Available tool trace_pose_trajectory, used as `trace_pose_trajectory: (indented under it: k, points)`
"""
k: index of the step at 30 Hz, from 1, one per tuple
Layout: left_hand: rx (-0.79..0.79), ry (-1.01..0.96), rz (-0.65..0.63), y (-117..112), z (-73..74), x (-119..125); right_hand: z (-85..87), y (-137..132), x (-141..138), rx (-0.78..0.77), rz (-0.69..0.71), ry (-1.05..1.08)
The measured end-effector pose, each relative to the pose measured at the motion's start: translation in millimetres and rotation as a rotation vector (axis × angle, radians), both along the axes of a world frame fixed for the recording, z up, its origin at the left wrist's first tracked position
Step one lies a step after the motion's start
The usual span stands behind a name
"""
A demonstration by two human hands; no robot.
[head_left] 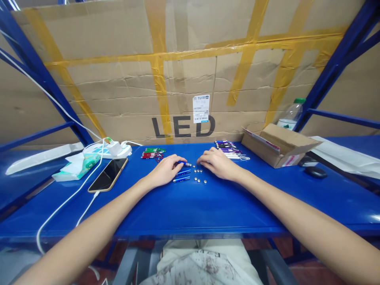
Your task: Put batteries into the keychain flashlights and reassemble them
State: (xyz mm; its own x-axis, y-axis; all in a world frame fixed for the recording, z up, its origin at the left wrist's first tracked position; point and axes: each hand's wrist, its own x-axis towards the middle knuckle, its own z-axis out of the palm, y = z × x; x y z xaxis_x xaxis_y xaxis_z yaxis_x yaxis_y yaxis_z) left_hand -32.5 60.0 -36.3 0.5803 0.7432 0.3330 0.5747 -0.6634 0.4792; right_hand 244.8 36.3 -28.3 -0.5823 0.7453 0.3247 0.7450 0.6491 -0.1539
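My left hand [164, 170] rests on the blue table [190, 206] with fingers curled around a small blue pen-shaped flashlight [184, 163]. Two more blue flashlight tubes [181, 176] lie just right of that hand. My right hand [216, 162] lies palm down, fingers bent, fingertips beside several small silver button cells [199, 175]; whether it pinches one I cannot make out. Red and green keychain flashlights [152, 153] lie behind the left hand, and purple, black and silver ones [228, 150] behind the right.
A phone [108, 180] on a white cable lies at left beside a tissue pack [77, 166] and a power strip [107, 149]. An open cardboard box [277, 148], a plastic bottle [292, 114] and a dark mouse [315, 171] stand at right. A cardboard wall marked LED backs the table.
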Motion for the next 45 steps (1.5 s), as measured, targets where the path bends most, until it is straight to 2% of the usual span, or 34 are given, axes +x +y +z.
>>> trace_pose_trajectory:
  k: [6,15,20,34,39,41,45]
  points:
    - [0.031,0.029,-0.004,-1,1.3,-4,-0.9,-1,-1,0.011,0.013,0.029]
    - [0.090,0.080,0.034,4,-0.9,-9,-4.9,-6,-2,-0.073,0.087,-0.033]
    - [0.082,0.070,0.039,8,-2.8,-11,-3.8,-6,-1,-0.056,0.096,-0.033]
    - [0.065,0.112,0.098,11,-6.6,-13,-1.2,-10,-1,-0.054,0.050,-0.013]
    - [0.077,0.033,0.122,3,2.9,-9,-2.7,-7,3,0.008,-0.020,0.011]
    - [0.092,-0.019,0.075,-3,9.7,-7,-3.7,-4,8,0.053,-0.068,0.055]
    - [0.145,-0.014,-0.102,-18,18.9,-4,-1.8,-1,17,0.132,-0.180,0.187]
